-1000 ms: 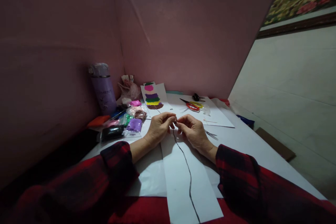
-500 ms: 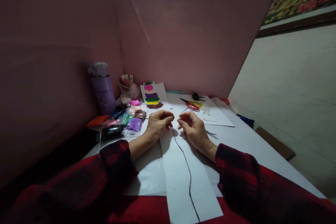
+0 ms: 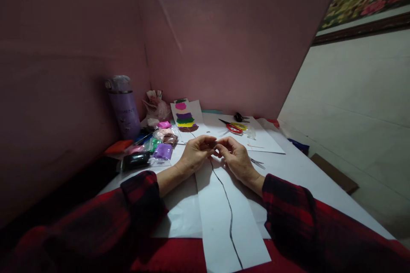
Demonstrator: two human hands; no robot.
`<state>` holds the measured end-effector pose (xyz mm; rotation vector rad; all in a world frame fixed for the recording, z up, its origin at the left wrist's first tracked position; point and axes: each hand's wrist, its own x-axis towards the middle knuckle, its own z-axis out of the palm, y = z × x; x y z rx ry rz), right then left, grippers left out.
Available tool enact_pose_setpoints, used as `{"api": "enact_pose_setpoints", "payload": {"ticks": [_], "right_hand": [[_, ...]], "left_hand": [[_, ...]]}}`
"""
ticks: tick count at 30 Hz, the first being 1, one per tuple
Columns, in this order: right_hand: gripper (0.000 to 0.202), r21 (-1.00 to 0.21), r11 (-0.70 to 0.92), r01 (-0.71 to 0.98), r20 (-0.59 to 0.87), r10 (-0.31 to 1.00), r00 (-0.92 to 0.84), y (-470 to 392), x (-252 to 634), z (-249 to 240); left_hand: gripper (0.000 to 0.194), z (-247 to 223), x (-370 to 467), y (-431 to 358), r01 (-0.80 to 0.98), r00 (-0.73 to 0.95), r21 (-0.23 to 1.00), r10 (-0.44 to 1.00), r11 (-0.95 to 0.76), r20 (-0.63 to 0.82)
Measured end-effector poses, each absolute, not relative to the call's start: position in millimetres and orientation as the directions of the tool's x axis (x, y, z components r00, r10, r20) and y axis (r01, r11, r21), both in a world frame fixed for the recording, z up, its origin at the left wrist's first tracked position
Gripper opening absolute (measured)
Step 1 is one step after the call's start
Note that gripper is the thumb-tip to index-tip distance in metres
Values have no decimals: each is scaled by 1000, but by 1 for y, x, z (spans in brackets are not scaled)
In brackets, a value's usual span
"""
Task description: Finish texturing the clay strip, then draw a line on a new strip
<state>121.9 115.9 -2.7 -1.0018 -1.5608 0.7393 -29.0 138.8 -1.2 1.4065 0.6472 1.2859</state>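
My left hand (image 3: 196, 154) and my right hand (image 3: 237, 158) meet over the far end of a white paper strip (image 3: 214, 222). Thumbs and fingertips of both are pinched around a small dark piece (image 3: 214, 146), mostly covered by the fingers; its kind I cannot make out. Below them a thin, wavy black line (image 3: 228, 200) runs down the strip to its near end. Just beyond my fingers lies a white sheet (image 3: 196, 111) with bands of pink, purple, green, yellow and brown on it.
Left of my hands lie several packets of coloured soft clay (image 3: 162, 152), with a purple bottle (image 3: 124, 111) behind. Red-handled scissors (image 3: 234, 128) rest on paper at the back right. A slim metal tool (image 3: 257, 163) lies beside my right hand. Pink panels (image 3: 224, 51) enclose the back and left.
My right hand has moved left and my left hand slightly right, closing the gap. The right fingertips now touch the small dark piece that the left hand held.
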Motion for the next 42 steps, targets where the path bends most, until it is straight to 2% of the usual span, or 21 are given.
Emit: {"api": "enact_pose_setpoints", "payload": {"ticks": [5,11,14,17,22,28,35,39,42], "right_hand": [[16,-854,479,203,472,877,-84,117,122,-2],[7,-820,544,175,525,839,-146,115,121,-3],[6,-799,545,255,527,838,-141,113,121,-4],[9,-786,545,293,543,834,-95,113,122,-3],[18,-891,432,143,434,901,-19,118,122,-4],[18,-925,380,3,379,922,-79,121,121,-6],[18,-901,419,115,413,908,-70,115,121,-4],[22,-881,453,140,441,891,-110,115,123,-5],[17,-868,475,144,464,879,-105,114,122,-5]], "left_hand": [[30,6,-31,133,-124,269,948,910,-292,315],[23,10,-31,131,-126,206,951,930,-284,305],[21,11,-31,131,-127,191,954,937,-273,294],[24,12,-32,130,-136,249,958,927,-254,281],[39,10,-32,131,-250,267,941,918,-228,294],[33,9,-32,133,-215,216,948,936,-233,279],[38,14,-30,131,-197,180,962,957,-192,228],[31,15,-30,130,-168,201,965,952,-200,232],[27,13,-32,131,-141,217,962,940,-235,262]]}}
